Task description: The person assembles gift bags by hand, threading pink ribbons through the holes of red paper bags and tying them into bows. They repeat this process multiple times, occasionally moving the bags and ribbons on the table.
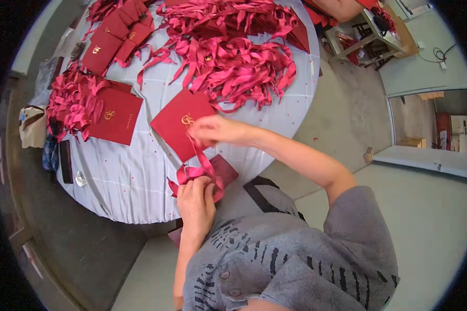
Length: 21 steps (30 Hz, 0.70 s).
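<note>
A red ribbon [204, 160] runs between my two hands at the near edge of the table. My right hand [213, 130] is closed in a pinch on its upper end. Below, my left hand [196, 199] has its fingers closed round the looped lower part of the ribbon. Under my right hand lies a flat red bag [174, 122] with a gold emblem, partly covered by my fingers. A darker red piece [224, 171] shows beside my left hand, mostly hidden behind the ribbon.
Large heaps of red ribbon [244, 67] lie at the table's far side. More red bags [120, 116] with ribbons lie to the left, others [106, 49] at the back left. A white cloth [119, 181] covers the round table. Another person's arm [342, 8] shows at top right.
</note>
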Motion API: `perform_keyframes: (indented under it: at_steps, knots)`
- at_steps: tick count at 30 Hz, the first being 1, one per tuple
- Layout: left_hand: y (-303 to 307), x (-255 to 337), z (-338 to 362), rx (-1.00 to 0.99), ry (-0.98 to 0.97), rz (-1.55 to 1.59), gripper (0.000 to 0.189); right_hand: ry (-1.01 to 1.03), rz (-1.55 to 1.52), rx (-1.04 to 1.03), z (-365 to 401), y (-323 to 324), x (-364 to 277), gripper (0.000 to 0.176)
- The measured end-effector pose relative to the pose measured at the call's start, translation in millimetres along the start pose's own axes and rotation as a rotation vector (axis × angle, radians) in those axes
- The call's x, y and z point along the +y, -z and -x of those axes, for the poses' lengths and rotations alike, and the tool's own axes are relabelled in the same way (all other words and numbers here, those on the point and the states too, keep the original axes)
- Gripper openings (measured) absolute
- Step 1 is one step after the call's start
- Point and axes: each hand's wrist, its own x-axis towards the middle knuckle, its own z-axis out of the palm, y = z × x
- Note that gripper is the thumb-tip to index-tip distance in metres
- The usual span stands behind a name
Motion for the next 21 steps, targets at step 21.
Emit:
perform_keyframes:
  at_steps: [21]
  knots:
    - [-1, -3, 1, -0.038, -0.063, -0.074, 0.015, 0.4, 0.548, -0.021, 20, -28, -10, 0.015]
